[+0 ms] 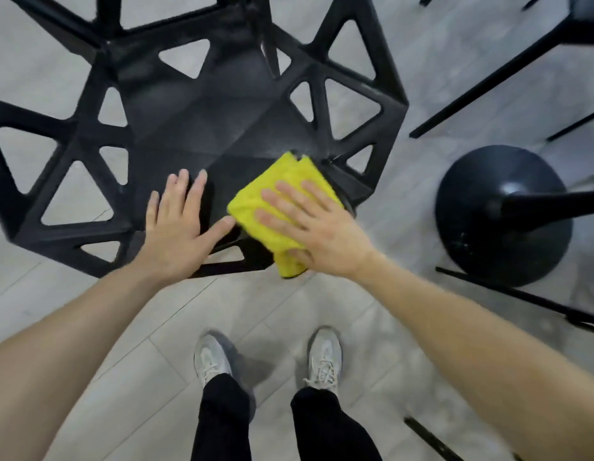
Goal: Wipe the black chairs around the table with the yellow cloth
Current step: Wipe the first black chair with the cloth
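- Cloth first: the yellow cloth (282, 207) lies folded just right of the middle of the frame, on the near right corner of the black chair (202, 104)'s seat, with its lower end hanging past the seat's front edge.
- We see a bright, nubbly fabric folded into a rough rectangle, with a dark trim or tag just showing at its far corner.
- Our right hand (308, 227) lies flat on the cloth, fingers straight and slightly spread, pressing it down rather than gripping it; the thumb is partly hidden by the cloth's lower end.
- Our left hand (175, 224) rests palm down on the seat's front edge just left of the cloth, fingers straight and fanned wide, thumb reaching toward the cloth; it holds nothing and seems to steady the chair.
- We judge the step in hand to be wiping this chair's seat, at its front right corner.
- The next move, as we read it, calls for even downward pressure while sliding the cloth up the frame across the seat, then over the struts around the triangular cutouts, where a flat palm may not follow the edges.
- The chair fills the upper left and centre: matt black, faceted, and faintly greyed at mid-seat, though we cannot tell dust from glare.
- Further out, a round black pedestal base (503, 214) stands at the right, thin black legs (508, 74) cross the upper right, and grey floor planks (129, 327) and pale sneakers (210, 359) fill the bottom.
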The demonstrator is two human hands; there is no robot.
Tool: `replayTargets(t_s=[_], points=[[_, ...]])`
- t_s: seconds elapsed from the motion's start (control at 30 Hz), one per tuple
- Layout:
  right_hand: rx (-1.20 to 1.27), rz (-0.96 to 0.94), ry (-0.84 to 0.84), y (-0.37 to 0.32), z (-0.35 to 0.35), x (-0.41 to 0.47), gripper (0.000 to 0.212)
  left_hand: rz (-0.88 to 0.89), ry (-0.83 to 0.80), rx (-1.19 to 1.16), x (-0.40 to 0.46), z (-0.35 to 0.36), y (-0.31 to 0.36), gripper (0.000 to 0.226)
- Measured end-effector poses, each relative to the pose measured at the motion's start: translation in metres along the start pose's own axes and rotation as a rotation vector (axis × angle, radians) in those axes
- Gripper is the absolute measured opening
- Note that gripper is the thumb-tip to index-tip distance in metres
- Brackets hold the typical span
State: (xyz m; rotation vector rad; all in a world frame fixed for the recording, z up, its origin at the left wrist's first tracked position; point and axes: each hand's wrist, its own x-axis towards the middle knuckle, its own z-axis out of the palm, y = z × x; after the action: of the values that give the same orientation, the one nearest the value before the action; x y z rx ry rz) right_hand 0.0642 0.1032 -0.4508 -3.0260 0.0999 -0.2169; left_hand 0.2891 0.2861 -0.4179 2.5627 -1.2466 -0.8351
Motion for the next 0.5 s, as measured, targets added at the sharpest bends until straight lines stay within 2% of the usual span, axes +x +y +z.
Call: replayTargets(t_s=[0.07, 0.13, 0.2, 0.27, 0.37, 0.43, 0.5], points=[[-0.090, 0.195, 0.043, 0.076, -0.026, -0.023, 0.064, -0.063, -0.127, 0.127, 0.004, 0.007, 0.004, 0.108], [-0.156, 0.305, 0.079, 0.118, -0.046, -0.025, 0.063, -0.100, -0.213, 0.146, 0.007, 0.005, 0.008, 0.117], [-0.094, 0.444, 0.120, 0.101, -0.041, -0.004, 0.061, -0.112, -0.278, 0.153, 0.010, 0.000, 0.011, 0.126], [0.041, 0.511, 0.131, 0.040, -0.023, 0.022, 0.058, -0.124, -0.348, 0.147, 0.010, -0.007, 0.014, 0.135], [0.244, 0.266, -0.008, -0.036, -0.005, 0.049, 0.058, -0.125, -0.392, 0.211, 0.011, -0.009, 0.015, 0.142], [0.229, 0.069, -0.123, -0.030, -0.013, 0.051, 0.062, -0.135, -0.411, 0.236, 0.013, -0.012, 0.016, 0.145], [0.149, 0.034, -0.209, 0.010, -0.028, 0.039, 0.064, -0.156, -0.437, 0.252, 0.013, -0.015, 0.018, 0.147]])
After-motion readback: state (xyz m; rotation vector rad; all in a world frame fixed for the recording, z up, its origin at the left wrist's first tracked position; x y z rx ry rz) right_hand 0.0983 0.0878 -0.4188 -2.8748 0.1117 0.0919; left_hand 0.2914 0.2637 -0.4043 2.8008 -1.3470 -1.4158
